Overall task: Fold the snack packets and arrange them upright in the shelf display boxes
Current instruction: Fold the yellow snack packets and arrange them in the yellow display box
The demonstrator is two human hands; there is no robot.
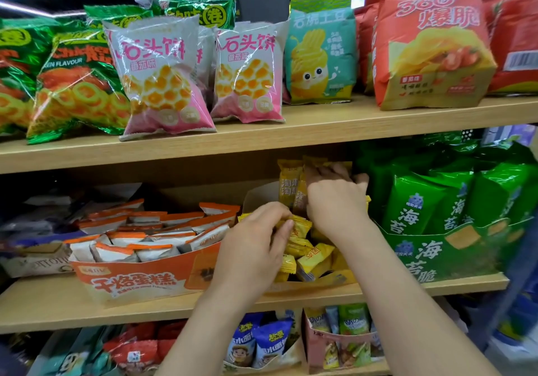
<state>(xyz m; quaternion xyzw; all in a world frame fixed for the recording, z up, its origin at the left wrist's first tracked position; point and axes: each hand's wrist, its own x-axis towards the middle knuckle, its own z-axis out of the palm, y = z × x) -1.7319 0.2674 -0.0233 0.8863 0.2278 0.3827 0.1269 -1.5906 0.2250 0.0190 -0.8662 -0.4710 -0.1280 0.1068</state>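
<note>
We see a heap of small yellow packets (313, 259) lying loose in an open cardboard display box (260, 193) on the middle shelf (58, 303). At the back of this box, a few upright packets (288, 184) of the same yellow stand side by side. Our right hand (334, 203) reaches over the heap, its fingers curled round the tops of those upright packets. Our left hand (253, 247) is at the near left of the box, thumb and fingers pinching one packet (300, 225) from the top of the heap.

Just left of the box stands an orange box (131, 282) full of orange-and-white packets (145, 238). Just right stands a green box (436, 256) with tall green packets (413, 201) upright in it.

On the upper shelf (320, 122) we see green bags (72, 78), pink-and-white bags (163, 78), a teal bag (320, 55) and a red-orange bag (431, 46). Below the middle shelf, blue packets (267, 340) stand in another box.
</note>
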